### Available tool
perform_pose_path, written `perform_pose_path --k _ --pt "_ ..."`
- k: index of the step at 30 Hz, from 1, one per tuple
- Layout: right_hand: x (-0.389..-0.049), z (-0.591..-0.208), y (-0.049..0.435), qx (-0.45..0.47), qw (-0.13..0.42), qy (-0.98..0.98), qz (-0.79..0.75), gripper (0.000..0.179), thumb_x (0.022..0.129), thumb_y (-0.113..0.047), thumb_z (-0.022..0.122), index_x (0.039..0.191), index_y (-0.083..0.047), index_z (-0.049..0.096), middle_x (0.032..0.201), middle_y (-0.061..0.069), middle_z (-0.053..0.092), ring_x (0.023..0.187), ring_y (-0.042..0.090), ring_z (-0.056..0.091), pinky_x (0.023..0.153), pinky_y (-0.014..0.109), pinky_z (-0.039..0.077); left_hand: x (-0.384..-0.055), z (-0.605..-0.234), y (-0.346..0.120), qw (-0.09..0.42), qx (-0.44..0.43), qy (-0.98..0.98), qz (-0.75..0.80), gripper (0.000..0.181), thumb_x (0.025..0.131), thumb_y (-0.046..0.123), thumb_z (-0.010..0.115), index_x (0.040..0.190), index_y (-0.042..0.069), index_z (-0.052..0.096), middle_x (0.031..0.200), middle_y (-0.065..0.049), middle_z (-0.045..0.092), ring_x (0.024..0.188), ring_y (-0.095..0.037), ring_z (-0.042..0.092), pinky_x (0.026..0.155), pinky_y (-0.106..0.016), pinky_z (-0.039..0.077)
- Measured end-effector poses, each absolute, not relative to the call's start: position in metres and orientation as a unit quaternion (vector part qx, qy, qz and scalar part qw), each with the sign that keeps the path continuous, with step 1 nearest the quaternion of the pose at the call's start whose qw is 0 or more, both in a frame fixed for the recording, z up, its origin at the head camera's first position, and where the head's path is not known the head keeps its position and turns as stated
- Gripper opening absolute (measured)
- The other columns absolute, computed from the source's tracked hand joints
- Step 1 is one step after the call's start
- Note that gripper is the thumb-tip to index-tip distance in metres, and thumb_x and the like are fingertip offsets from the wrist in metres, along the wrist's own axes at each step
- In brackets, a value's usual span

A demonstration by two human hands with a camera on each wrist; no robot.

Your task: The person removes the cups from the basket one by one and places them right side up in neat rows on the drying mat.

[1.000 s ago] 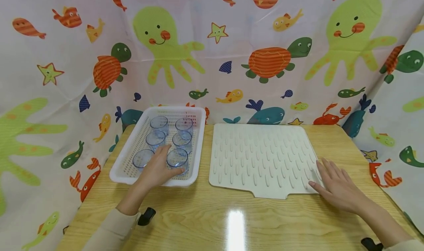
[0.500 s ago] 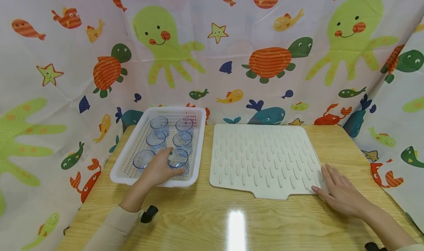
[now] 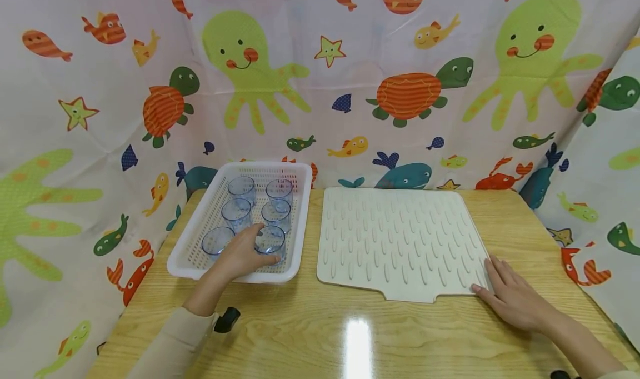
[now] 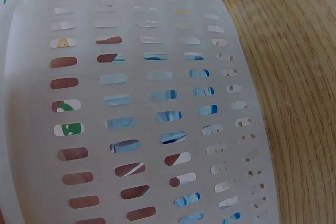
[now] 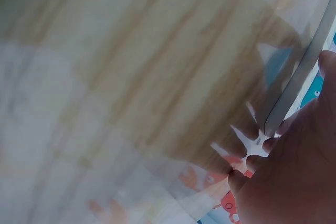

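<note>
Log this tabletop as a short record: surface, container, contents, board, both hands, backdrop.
surface: pale wood-grain table
container: white perforated plastic basket
contents: six transparent blue-tinted round cups, upright, two columns of three
board: cream rectangular ridged board with front tab, right of basket
left hand: grips the front right cup
right hand: rests at the board's right edge
backdrop: white curtain printed with colourful sea animals

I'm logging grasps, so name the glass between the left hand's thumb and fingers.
The right glass in the nearest row of the white basket; the left hand has it between thumb and fingers, unlike the other five glasses.
</note>
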State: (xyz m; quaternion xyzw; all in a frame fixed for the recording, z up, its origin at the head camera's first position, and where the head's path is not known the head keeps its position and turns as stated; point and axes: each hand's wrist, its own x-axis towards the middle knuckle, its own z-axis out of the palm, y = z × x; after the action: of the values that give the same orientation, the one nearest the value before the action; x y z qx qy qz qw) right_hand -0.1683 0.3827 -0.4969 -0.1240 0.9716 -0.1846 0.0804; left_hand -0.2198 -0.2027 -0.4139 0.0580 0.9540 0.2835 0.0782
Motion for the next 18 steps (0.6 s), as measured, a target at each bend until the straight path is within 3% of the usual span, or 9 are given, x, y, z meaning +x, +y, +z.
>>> perform_pose_path --k 9,18 --pt "-0.1634 -0.4994 0.3813 -0.13 0.072 0.972 -0.18 0.085 0.108 -0.045 0.046 0.156 0.017 0.01 0.162 0.04 0.007 0.145 0.063 0.007 0.115 0.073 0.008 -0.222 -0.4159 -0.2035 0.08 0.061 0.952 0.289 0.094 0.087 0.035 0.083 0.155 -0.006 0.033 0.154 -0.031 0.041 0.139 -0.05 0.042 0.109 -0.064 0.04" --pt "-0.1651 -0.4979 0.3796 -0.128 0.075 0.978 -0.15 0.084 0.109 -0.047 0.043 0.156 0.015 0.011 0.163 0.038 0.006 0.145 0.063 0.01 0.11 0.075 0.015 -0.2218 -0.4155 -0.2034 0.08 0.056 0.952 0.289 0.089 0.089 0.036 0.08 0.155 -0.004 0.034 0.146 -0.027 0.051 0.134 -0.047 0.048 0.106 -0.062 0.043"
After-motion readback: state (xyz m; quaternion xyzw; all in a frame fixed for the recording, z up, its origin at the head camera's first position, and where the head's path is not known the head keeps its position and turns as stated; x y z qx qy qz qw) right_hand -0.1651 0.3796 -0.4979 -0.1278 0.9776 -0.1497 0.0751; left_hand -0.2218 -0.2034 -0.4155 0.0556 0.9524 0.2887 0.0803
